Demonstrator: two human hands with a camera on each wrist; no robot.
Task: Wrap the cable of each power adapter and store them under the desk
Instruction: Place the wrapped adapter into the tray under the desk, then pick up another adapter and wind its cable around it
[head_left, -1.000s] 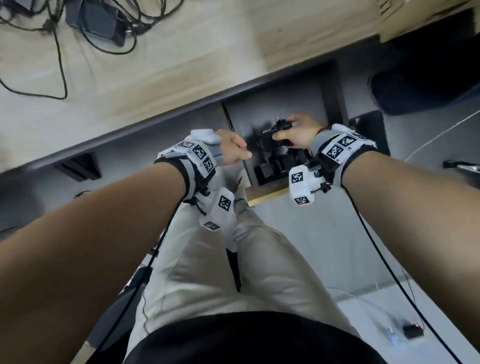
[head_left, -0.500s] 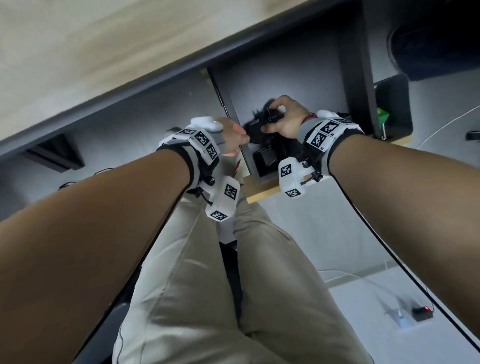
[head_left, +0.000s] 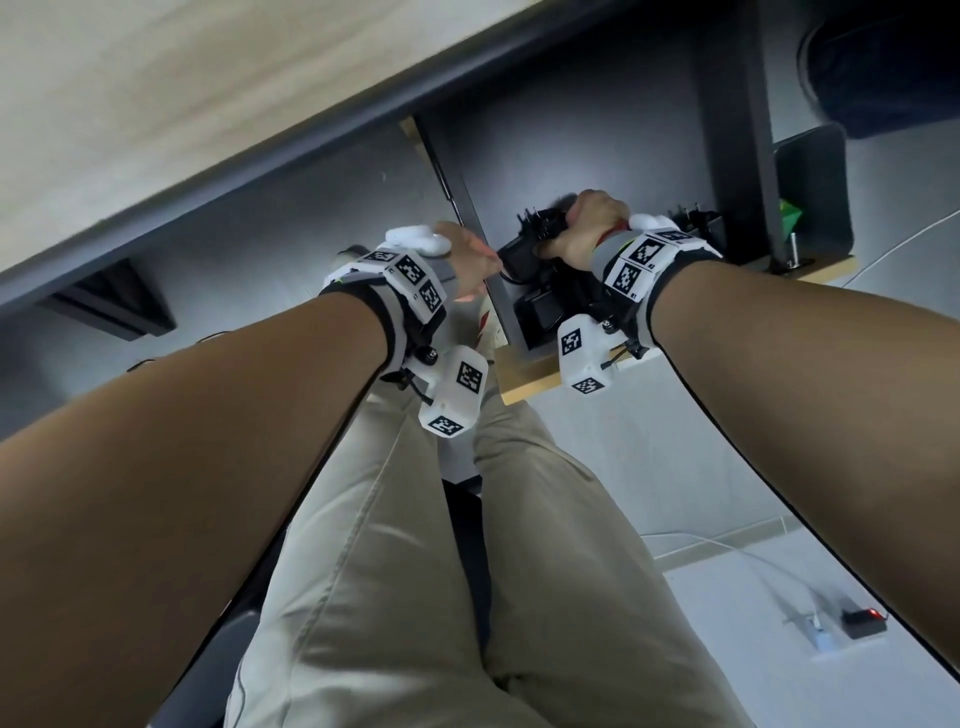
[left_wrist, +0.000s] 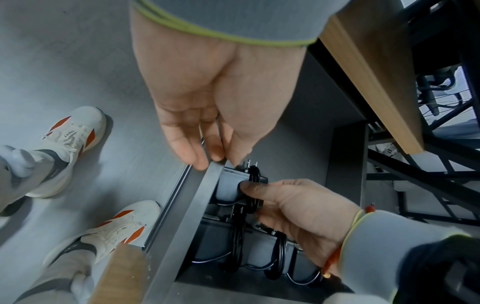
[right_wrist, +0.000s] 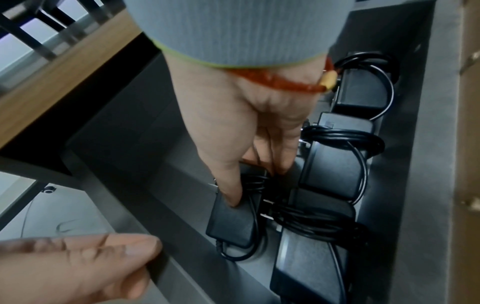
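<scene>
Adapter (right_wrist: 231, 221): wrapped, gripped by right hand (right_wrist: 249, 127) inside drawer (right_wrist: 145, 207).
Left hand (left_wrist: 213, 98): fingers relaxed, rested on drawer rim.

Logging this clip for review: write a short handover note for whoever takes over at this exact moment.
Right hand grips a wrapped adapter, lowering it into the drawer under the desk.
Left hand rests its fingers on the drawer's edge, holding nothing.
Done: at least three wrapped adapters already lie in the drawer.
Left: release this one, shut the drawer. Whether more adapters wait on the desk is out of view.
</scene>
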